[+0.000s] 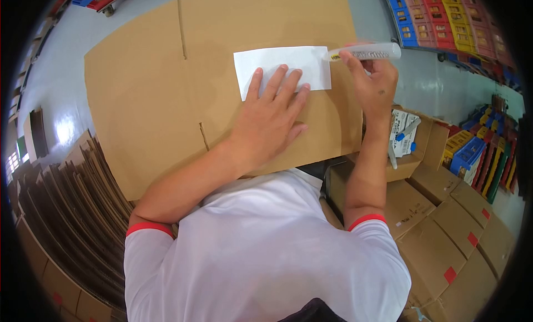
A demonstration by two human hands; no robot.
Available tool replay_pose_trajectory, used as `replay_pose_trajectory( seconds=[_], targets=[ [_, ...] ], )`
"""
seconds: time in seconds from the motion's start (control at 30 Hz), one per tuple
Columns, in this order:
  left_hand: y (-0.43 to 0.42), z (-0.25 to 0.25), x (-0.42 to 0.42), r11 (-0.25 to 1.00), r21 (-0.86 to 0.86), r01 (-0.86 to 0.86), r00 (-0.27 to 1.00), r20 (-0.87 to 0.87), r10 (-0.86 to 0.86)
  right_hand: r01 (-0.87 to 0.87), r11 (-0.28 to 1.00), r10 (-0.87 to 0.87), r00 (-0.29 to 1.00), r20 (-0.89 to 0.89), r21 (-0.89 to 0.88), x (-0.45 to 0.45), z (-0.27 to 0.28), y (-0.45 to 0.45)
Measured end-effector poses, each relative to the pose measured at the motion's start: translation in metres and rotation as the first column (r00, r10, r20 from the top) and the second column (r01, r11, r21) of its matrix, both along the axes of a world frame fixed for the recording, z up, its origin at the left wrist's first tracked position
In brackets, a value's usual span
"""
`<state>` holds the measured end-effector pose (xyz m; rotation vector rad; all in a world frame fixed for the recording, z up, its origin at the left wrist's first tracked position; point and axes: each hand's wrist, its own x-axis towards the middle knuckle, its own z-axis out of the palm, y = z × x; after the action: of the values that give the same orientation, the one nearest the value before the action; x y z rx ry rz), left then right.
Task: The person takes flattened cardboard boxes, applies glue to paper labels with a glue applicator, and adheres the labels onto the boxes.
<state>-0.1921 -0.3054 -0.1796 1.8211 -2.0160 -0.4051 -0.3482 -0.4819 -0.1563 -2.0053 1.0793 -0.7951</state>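
Stacked crates [433, 17] and closed cartons [425, 250] surround a large cardboard sheet [141, 86] with a white paper [280, 58] lying on it. Fingers slightly apart, the left hand [266, 114] rests flat across the paper's lower edge. Clamped in the right hand's [376, 80] fingers, a translucent bottle [391, 51] points left at the paper's right edge; whether they touch, I cannot tell

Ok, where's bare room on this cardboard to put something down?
The cardboard is widest open at left, between its left edge and the two slits. Another bare patch lies between the white paper and the far edge. It's crowded at the paper: the left hand lies on it, and the right hand holds a white bottle by its right edge.
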Motion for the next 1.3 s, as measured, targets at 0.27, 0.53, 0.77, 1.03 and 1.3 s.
replay_pose_trajectory(
  seconds=[0.27,0.53,0.77,1.03,1.3],
  targets=[
    [-0.008,0.004,0.022,0.999,0.007,-0.053,0.987,-0.153,0.054,-0.056,0.998,0.056,0.992,-0.112,0.002,-0.028,0.011,0.033],
    [-0.028,0.002,0.068,0.983,-0.155,0.103,0.993,0.082,-0.091,0.043,0.981,-0.102,0.944,0.314,0.190,-0.023,0.015,0.026],
    [-0.039,-0.001,0.102,0.984,-0.138,0.117,0.988,-0.087,-0.129,-0.181,0.950,0.141,0.976,0.168,0.254,0.026,0.025,0.069],
    [-0.033,-0.008,0.110,0.986,-0.131,0.099,0.978,-0.172,-0.121,-0.345,0.897,0.310,0.937,0.163,0.277,0.054,0.007,0.087],
    [-0.032,-0.014,0.109,0.985,-0.150,0.087,0.972,-0.205,-0.117,-0.366,0.929,0.366,0.931,0.006,0.061,0.051,0.005,0.082]
  ],
)
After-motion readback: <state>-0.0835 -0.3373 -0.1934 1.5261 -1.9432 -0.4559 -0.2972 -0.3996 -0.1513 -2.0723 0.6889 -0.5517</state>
